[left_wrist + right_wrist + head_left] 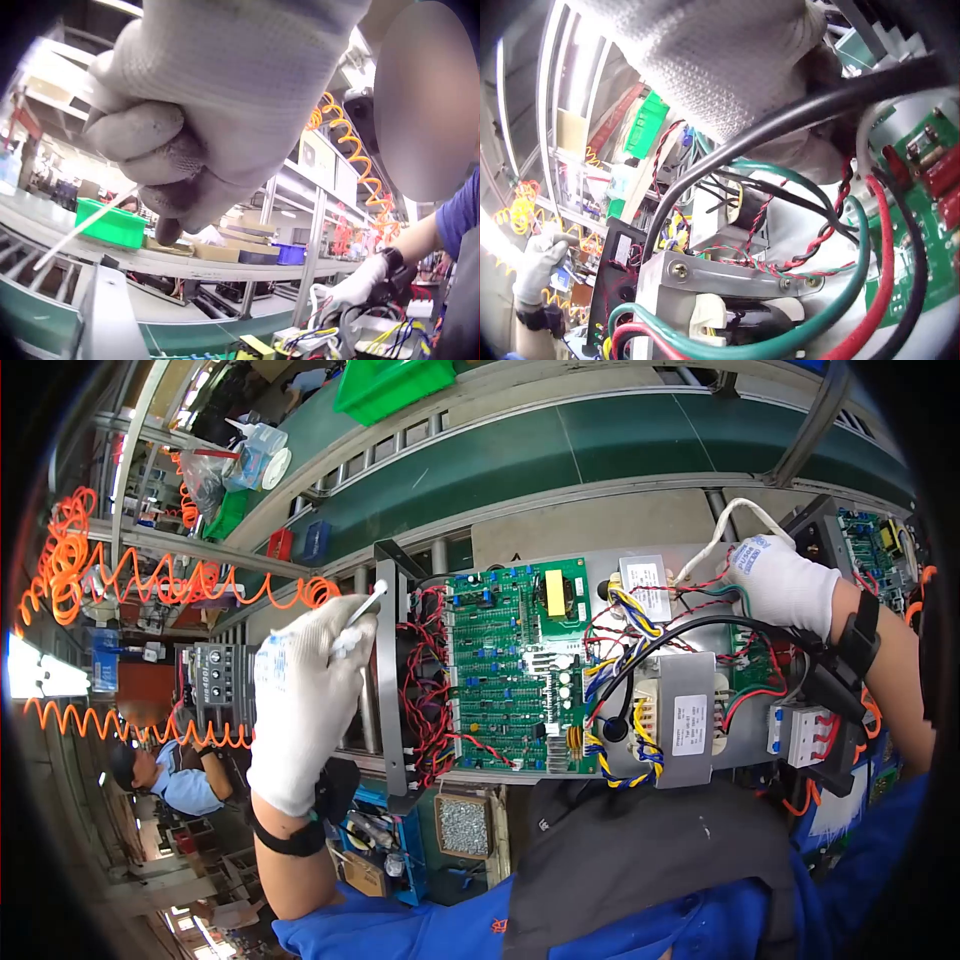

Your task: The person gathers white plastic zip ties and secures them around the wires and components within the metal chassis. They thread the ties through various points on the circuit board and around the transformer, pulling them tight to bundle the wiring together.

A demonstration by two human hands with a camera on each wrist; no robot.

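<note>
My gloved left hand (315,680) is raised beside the chassis's black end panel (392,680). Its curled fingers hold a thin white cable tie (86,227), which sticks out past the fingertips. At the other end of the chassis, my gloved right hand (785,582) curls its fingers round wires by the red-and-black twisted pair (838,206); the fingertips are partly hidden. A white cable (712,540) loops up beside this hand, and a thick black cable (780,116) crosses in front of it. A green circuit board (515,670) and a transformer (688,720) sit on the chassis.
Beyond the chassis runs a green conveyor (640,445) with a green bin (395,388) above it. Coiled orange hoses (180,585) hang at the left. A box of small metal parts (464,827) is near my body. Another chassis (870,545) stands at the right.
</note>
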